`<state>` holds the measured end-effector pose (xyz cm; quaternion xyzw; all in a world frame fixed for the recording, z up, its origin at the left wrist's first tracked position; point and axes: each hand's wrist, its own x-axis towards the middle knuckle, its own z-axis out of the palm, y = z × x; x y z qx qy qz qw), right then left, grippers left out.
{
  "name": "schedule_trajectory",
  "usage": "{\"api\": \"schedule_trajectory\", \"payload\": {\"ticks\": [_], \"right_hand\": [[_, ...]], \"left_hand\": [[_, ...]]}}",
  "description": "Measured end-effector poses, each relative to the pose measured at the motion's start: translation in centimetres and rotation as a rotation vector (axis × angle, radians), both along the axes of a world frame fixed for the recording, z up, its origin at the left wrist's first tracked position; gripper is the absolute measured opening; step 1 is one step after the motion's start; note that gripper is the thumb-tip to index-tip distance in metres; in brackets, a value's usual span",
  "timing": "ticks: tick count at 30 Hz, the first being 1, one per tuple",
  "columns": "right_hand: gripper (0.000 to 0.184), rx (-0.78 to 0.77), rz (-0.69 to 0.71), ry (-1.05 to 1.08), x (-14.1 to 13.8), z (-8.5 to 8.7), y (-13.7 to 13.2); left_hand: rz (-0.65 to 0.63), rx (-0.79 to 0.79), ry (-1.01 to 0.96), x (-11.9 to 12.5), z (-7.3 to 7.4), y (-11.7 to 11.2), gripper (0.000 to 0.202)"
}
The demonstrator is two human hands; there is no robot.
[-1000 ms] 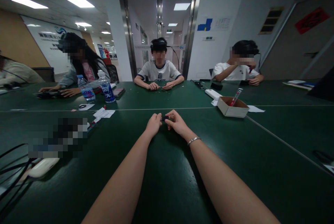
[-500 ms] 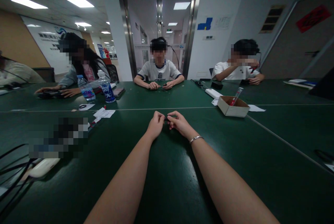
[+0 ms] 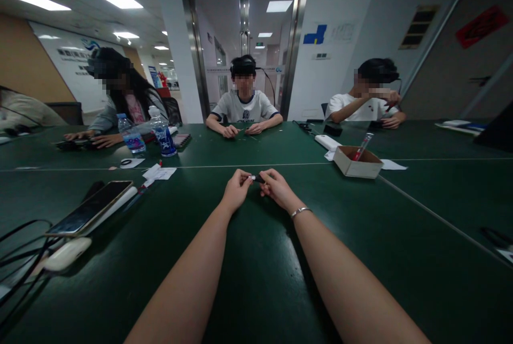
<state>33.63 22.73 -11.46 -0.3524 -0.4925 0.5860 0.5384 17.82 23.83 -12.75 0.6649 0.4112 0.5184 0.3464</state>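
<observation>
Black little piece with a shiny end, pinched between two hands

So the person has this small black piece [image 3: 258, 178] held just over the green counter [image 3: 256, 269], straight out ahead at the end of both arms. Left hand [image 3: 236, 189] pinches around the silver-looking end, right hand [image 3: 277, 188] has thumb and fingers closed on the darker end. Hands are close together, with just a short bit of the thing peeking out between the fingertips.

Handling-wise, it looks light and stiff, probably hard plastic with some metal, though that's a guess from the shine. Doesn't seem fragile, but the silver bit could be slick under bare fingers. Best grip is probably the dark body, thumb on one side and index finger on the other, with the other hand steadying the tip.

What's tough to make out: most of the piece is under fingers, so its full shape and any seam are anyone's guess. The left hand's lower fingers are mostly tucked out of sight too. Over left, the cables [image 3: 38, 250] near the phone [image 3: 94, 208] run off the edge, and the dark shape [image 3: 499, 125] at far right is cut off. Can't tell what that one is.
</observation>
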Motion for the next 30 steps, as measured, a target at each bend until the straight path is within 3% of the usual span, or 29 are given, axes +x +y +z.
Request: {"api": "schedule_trajectory", "payload": {"ticks": [8,18,30], "right_hand": [[0.050,0.036,-0.034,-0.020,-0.20,-0.02,-0.23],[0.052,0.052,-0.016,-0.025,-0.20,-0.13,-0.14],[0.051,0.054,0.052,0.001,0.20,-0.05,-0.22]], "left_hand": [[0.039,-0.093,0.029,-0.08,0.47,-0.32,0.010],[0.117,-0.154,0.132,-0.17,0.52,-0.34,0.027],[0.094,-0.188,0.151,-0.22,0.55,-0.23,0.040]]}}
